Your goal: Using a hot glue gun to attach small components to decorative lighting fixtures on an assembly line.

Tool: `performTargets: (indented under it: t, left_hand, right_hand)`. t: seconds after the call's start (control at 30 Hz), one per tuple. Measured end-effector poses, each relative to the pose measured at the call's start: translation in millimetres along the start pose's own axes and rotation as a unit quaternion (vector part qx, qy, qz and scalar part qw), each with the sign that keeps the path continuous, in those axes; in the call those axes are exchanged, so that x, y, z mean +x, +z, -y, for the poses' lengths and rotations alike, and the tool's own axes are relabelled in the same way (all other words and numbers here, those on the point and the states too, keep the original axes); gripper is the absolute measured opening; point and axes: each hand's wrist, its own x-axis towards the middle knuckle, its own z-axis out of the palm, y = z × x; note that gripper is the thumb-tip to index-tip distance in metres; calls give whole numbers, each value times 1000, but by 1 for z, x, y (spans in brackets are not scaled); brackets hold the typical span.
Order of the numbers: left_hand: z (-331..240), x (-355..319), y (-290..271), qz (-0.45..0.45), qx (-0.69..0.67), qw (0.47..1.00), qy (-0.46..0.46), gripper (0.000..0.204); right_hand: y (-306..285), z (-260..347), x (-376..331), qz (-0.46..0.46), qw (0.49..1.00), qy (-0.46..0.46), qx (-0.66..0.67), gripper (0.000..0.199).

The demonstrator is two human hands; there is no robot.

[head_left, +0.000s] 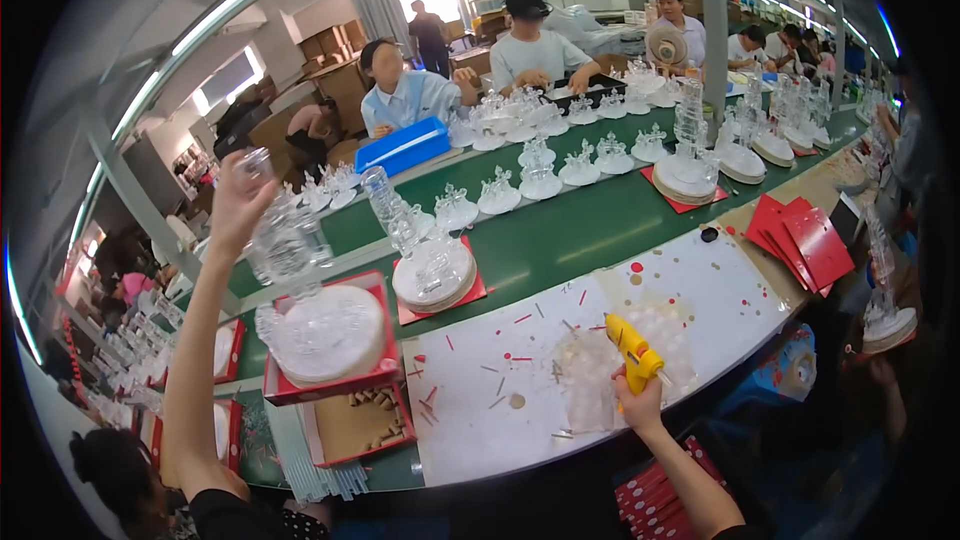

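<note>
R hand (640, 402) w/ glue gun (632, 345), scraps (518, 357) nr, poss. plastic

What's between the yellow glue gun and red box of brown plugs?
Head view: white work surface with thin red and tan strips, a small tan disc and a whitish, glue-like patch.

The left hand (243, 208) is raised high, fingers and thumb bent inward in a grip. Below that grip the left forearm (195, 360) drops nearly upright to a bent elbow and a black sleeve (222, 515). The right hand (640, 404), lower and well to the right of the left grip, is curled; behind it the right forearm (690, 477) slants down and rightward.
</note>
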Motion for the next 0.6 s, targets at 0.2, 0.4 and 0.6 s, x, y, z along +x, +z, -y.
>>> performTargets:
  t: [0.2,0.4,0.6]
  left_hand:
    - [91,-37,-46,-57,68,996,16,57]
    - [150,-84,-38,-24,248,964,-97,72]
    - [204,-92,-46,-113,235,963,-67,78]
  right_hand:
    - [8,3,0,18,1000,-7,-12,15]
    - [6,-7,-1,11,1000,-15,-24,15]
    - [0,-14,0,15,1000,-20,-14,18]
